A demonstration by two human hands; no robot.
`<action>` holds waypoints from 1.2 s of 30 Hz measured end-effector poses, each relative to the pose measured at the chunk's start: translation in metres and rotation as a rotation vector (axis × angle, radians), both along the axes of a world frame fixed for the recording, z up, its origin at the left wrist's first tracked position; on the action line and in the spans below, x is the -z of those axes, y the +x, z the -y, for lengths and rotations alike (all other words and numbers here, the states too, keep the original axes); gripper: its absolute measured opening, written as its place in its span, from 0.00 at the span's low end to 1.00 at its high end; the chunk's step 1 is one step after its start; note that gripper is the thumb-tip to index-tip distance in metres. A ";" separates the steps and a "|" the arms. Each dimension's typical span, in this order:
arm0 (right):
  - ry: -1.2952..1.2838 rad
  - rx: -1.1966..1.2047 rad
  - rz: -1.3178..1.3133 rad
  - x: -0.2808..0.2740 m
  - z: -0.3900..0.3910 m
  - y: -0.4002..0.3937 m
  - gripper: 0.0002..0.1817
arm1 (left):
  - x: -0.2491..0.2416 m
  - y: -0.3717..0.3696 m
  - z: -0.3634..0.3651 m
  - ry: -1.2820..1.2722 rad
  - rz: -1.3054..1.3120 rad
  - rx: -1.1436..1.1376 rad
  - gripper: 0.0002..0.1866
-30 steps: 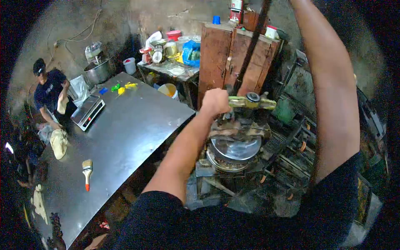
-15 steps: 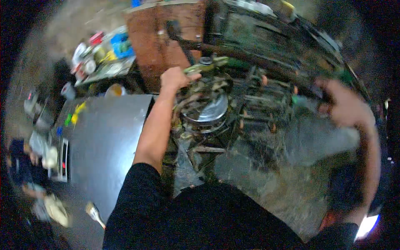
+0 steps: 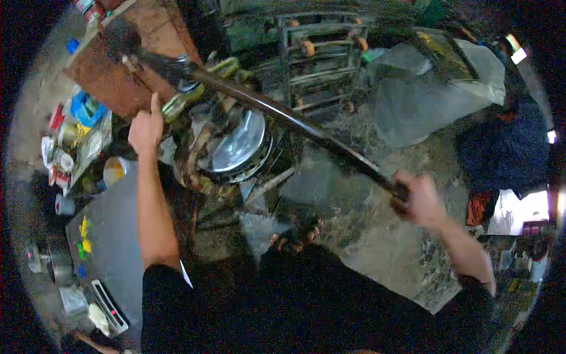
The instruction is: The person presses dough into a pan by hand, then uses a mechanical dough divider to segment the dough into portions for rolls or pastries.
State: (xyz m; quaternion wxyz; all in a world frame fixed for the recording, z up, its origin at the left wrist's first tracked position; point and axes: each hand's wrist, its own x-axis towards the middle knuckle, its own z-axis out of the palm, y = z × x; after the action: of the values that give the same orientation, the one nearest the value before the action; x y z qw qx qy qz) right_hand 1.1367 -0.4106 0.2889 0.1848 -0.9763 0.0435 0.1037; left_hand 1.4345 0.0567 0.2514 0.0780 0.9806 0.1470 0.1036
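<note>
My right hand, slightly blurred, is closed around the near end of a long dark metal bar. The bar slants up and left across the view to the top of a grimy machine. At the left end of a worn yellow-green crosspiece on that machine is my left hand, its fingers curled and one digit pointing up; it appears to grip the end. Below the crosspiece sits a shiny round metal plate, tilted in view, within a dark ring-shaped frame.
A grey-topped table stands left, with a brush-yellow cluster of small items and a device with a red light. Cluttered tubs surround a blue bag. A wheeled metal rack and plastic sheeting lie beyond; a brown board stands upper left.
My right hand has swung the bar toward my body and lower in view. The view has turned, so the machine and my left hand appear further left.
</note>
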 end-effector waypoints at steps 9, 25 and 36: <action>-0.019 -0.162 -0.030 0.021 -0.009 -0.014 0.23 | 0.006 -0.019 -0.012 -0.012 0.010 0.050 0.42; -0.008 -0.242 0.145 0.227 0.026 -0.028 0.25 | -0.005 -0.025 -0.008 -0.057 -0.040 -0.115 0.28; 0.436 -0.023 0.141 0.247 0.036 -0.030 0.13 | -0.022 -0.012 -0.022 -0.070 0.074 -0.063 0.29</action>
State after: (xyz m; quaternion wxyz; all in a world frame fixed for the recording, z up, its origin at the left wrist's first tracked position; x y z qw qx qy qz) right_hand 1.1069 -0.4463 0.0422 0.3927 -0.9186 -0.0039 0.0445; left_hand 1.4229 0.0783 0.2732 0.1143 0.9676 0.1784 0.1371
